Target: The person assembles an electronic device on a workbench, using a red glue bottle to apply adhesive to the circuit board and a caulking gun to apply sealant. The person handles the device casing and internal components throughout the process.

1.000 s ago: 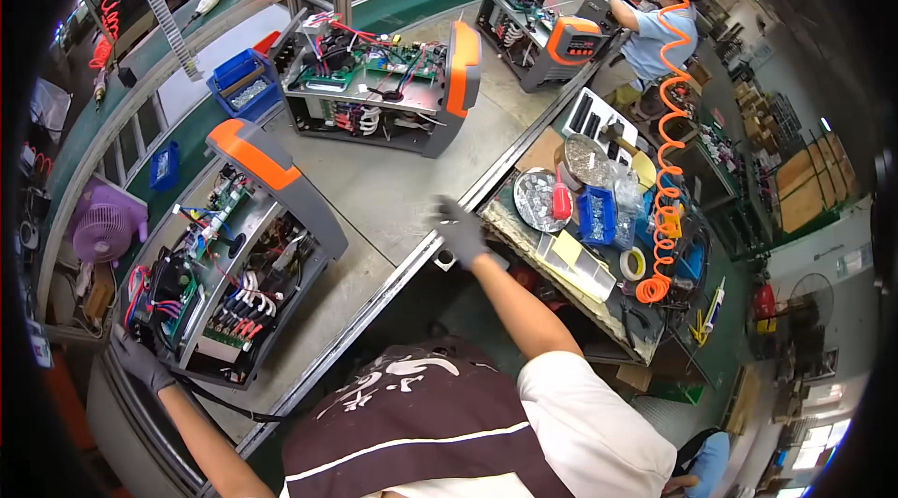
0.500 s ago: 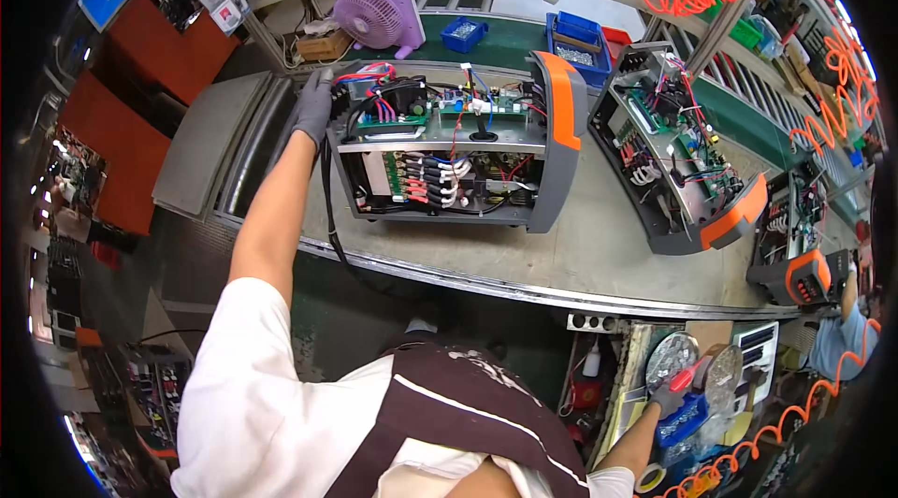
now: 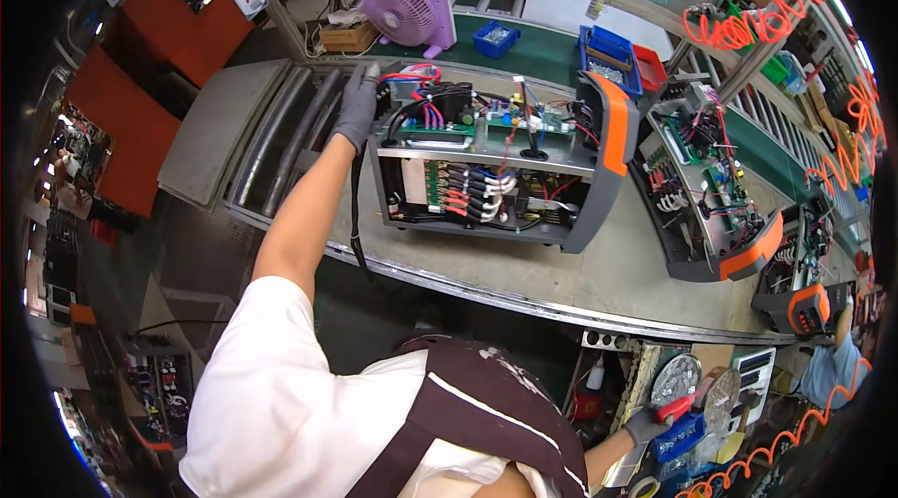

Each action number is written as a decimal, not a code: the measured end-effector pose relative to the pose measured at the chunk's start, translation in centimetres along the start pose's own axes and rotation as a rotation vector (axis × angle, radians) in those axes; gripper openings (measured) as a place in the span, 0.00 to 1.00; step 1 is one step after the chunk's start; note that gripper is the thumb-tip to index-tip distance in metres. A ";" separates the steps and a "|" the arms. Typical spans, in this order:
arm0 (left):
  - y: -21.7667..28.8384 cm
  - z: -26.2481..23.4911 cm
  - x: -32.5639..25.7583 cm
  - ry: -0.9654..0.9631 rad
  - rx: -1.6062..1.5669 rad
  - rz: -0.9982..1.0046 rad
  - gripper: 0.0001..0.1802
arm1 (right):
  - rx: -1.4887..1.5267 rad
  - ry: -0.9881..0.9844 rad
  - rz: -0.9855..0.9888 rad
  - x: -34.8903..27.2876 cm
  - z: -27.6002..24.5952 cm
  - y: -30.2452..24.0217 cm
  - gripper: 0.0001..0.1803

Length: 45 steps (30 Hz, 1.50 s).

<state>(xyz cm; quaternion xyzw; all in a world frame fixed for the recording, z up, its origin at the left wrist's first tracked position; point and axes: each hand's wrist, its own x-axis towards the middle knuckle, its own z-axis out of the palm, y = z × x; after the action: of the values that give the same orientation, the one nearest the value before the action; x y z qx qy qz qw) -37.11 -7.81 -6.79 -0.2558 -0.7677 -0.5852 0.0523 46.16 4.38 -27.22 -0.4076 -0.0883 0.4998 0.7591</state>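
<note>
The person's arms are spread wide between two work surfaces. The gloved left hand [image 3: 357, 110] lies against the left end of an open machine [image 3: 500, 151], fingers up by its top corner; whether it grips or merely steadies cannot be told. The gloved right hand [image 3: 645, 426] is closed around the lower part of a red bottle [image 3: 675, 407] at the side counter [image 3: 638, 384], just beside a blue bin [image 3: 681, 437] and a round dish [image 3: 675, 378] of small parts.

To do this well, the left hand would best bear on the rigid frame only, clear of the red and blue wires [image 3: 412, 73] close by, with the black cable [image 3: 356, 217] hanging free below. The right hand should take the bottle firmly by its body and lift it clear without knocking the bin or dish.

The machine stands upright near the left end of the main counter [image 3: 608, 288], beside the rollers [image 3: 276, 143]. Its long axis runs roughly along the counter's near edge, the orange-trimmed panel [image 3: 615, 124] pointing right and the open side facing the person. The bottle slants, its far end pointing away from the hand toward the right; which end is the nozzle is unclear.
</note>
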 end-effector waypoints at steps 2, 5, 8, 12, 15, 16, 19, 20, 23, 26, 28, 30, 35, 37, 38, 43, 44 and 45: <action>1.3 -0.4 -0.7 -0.025 0.017 0.031 0.28 | 0.109 -0.224 0.122 -4.7 3.6 1.5 0.22; 1.8 -0.5 -1.3 -0.021 -0.010 0.102 0.25 | 0.288 -0.509 0.297 -9.5 10.6 5.9 0.26; 0.6 -0.3 -1.4 -0.111 -0.169 0.141 0.25 | 0.363 -0.618 0.461 -16.1 20.5 9.3 0.31; -0.7 0.6 -0.8 -0.139 -0.382 0.208 0.29 | 0.319 -0.706 0.530 -21.5 28.5 13.4 0.33; -0.7 0.8 -1.0 -0.192 -0.546 0.113 0.32 | 0.124 -0.710 0.475 -27.9 34.5 16.8 0.36; -0.6 0.5 -1.2 -0.215 -0.609 0.077 0.33 | 0.009 -0.805 0.419 -30.7 37.0 17.6 0.34; 1.1 0.2 -1.6 -0.185 -0.594 0.063 0.34 | -0.216 -0.966 0.303 -36.2 42.2 19.4 0.27; 1.5 0.2 -1.7 -0.203 -0.570 0.085 0.34 | -0.256 -0.994 0.244 -37.3 43.6 20.3 0.24; 1.3 0.3 -1.4 -0.234 -0.577 0.139 0.34 | -0.430 -1.016 0.078 -39.9 47.4 22.1 0.23; 1.1 -0.2 -1.9 -0.218 -0.562 0.148 0.35 | -0.516 -1.072 0.071 -41.2 50.6 23.1 0.22; 1.5 -0.3 -2.3 -0.235 -0.561 0.139 0.37 | -0.535 -1.117 0.013 -40.9 51.5 23.9 0.22; 1.8 -0.1 -2.1 -0.225 -0.569 0.156 0.40 | -0.528 -1.162 -0.026 -40.6 52.6 24.6 0.21; 0.8 -0.1 -2.4 -0.229 -0.570 0.144 0.39 | -0.653 -1.299 -0.054 -40.4 54.8 25.2 0.21; 0.6 -0.5 -2.6 -0.252 -0.588 0.152 0.39 | -0.631 -1.340 0.022 -40.6 54.9 25.8 0.22; 0.8 -0.7 -2.7 -0.249 -0.541 0.166 0.40 | -0.672 -1.374 0.012 -40.5 55.4 25.5 0.22; 1.6 -1.1 -3.4 -0.197 -0.451 0.135 0.40 | -0.798 -1.500 -0.080 -40.0 56.9 24.5 0.23; 1.6 -1.2 -3.5 -0.178 -0.426 0.136 0.40 | -0.819 -1.518 -0.093 -39.9 57.0 24.4 0.23; 1.7 -1.1 -3.4 -0.184 -0.429 0.139 0.40 | -0.781 -1.491 -0.058 -39.7 56.9 24.4 0.24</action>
<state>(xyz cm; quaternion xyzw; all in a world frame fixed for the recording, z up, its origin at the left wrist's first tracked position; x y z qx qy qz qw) -33.62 -9.67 -6.31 -0.3655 -0.6079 -0.7041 -0.0330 -20.68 5.72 3.49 -0.2017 -0.7436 0.5518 0.3191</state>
